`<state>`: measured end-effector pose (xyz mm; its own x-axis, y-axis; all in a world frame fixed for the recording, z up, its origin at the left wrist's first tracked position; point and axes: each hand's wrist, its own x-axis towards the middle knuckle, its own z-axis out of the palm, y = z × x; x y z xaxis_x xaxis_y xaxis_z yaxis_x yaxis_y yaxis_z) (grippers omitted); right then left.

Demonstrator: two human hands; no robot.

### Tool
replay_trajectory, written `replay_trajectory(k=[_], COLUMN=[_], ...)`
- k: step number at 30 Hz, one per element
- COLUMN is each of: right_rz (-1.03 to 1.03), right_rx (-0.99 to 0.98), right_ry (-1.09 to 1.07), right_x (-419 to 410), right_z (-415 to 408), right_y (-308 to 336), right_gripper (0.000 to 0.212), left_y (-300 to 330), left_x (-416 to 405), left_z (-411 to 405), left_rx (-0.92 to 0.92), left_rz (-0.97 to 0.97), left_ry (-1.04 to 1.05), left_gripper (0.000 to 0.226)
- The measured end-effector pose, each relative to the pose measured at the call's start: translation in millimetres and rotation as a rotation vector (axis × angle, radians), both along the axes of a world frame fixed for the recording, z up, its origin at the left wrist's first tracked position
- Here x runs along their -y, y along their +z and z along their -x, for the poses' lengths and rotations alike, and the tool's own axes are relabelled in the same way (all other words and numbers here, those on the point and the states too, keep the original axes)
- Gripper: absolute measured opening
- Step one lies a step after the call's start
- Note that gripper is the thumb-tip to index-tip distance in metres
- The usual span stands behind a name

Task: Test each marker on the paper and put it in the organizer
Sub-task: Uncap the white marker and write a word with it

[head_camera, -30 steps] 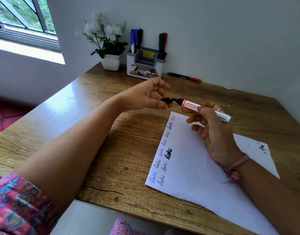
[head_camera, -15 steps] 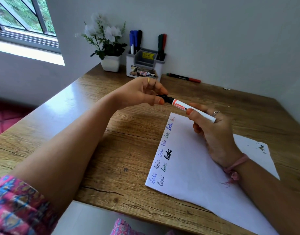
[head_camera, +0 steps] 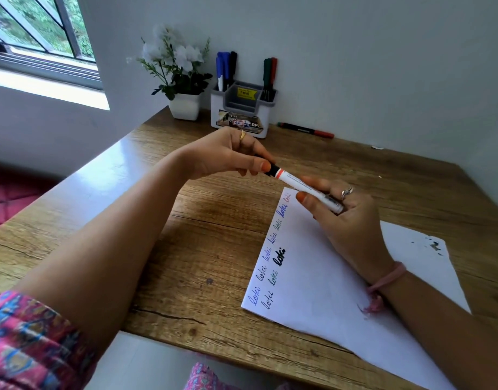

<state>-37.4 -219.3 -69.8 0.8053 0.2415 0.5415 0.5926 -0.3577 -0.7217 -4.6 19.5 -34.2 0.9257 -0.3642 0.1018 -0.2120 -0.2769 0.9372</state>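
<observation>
From the head camera, a white-barrelled marker with a black cap and an orange band (head_camera: 301, 184) was held above the wooden, grained tabletop (head_camera: 214, 220), its long axis running diagonally: the capped end pointed up and to the left, towards the far side, while the tail end pointed down and to the right. The left hand (head_camera: 228, 156) pinched the black cap between thumb and fingertips, wrist bent, a gold ring on one finger. The right hand (head_camera: 343, 218) curled its fingers round the smooth white barrel, thumb laid along the near side, a silver ring on a finger and a pink band at the wrist. Both forearms reached in from the lower corners, the left one out of a pink patterned sleeve (head_camera: 25, 342).

Under the right hand lay a flat white sheet of paper (head_camera: 326, 291), turned at an angle, with small handwritten words in blue, green, pink and bold black along its left edge. At the far wall stood a white and grey plastic organizer (head_camera: 239, 114) with blue, black, green and red markers upright in its side pockets. Just left of it sat a white square pot of white flowers (head_camera: 183, 80); to its right a slim black pen with a red cap (head_camera: 305, 130) lay flat on the wood
</observation>
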Motion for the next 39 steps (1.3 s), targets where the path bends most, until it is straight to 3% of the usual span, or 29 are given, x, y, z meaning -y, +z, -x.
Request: replay_trajectory(k=[5,9,17,21,26,29,34,39], right_rz=[0.039,0.038,-0.024,-0.055,0.18,0.329,0.54,0.579], right_rx=[0.071,0.08,-0.015,-0.031,0.01,0.022,-0.033,-0.024], right_ry=[-0.053,-0.043,-0.014,0.059,0.043,-0.026,-0.009,-0.018], right_x=[-2,-1,1,1,5,13,16,15], right_z=[2,3,5,1,-4,-15,-24,-26], right_y=[-3,-4,0,10,10,3,-9,-13], right_gripper=[0.022,0.028,0.015,0.016,0.038,0.018,0.003,0.006], left_y=[0,4,10,9,10,11,21,42], left_x=[12,17,19,15,11,-1,-9,-5], left_z=[0,1,3,3,-1,-4,-5,-23], left_rx=[0.12,0.199,0.24,0.163,0.08,0.123,0.349,0.556], left_rz=[-0.238,-0.237,-0.232,0.11,0.55,0.78,0.879,0.766], left_ry=[-0.005,0.026,-0.003,0.053,0.147,0.255,0.405,0.666], left_gripper=[0.024,0.027,0.026,0.025,0.035,0.029,0.02,0.021])
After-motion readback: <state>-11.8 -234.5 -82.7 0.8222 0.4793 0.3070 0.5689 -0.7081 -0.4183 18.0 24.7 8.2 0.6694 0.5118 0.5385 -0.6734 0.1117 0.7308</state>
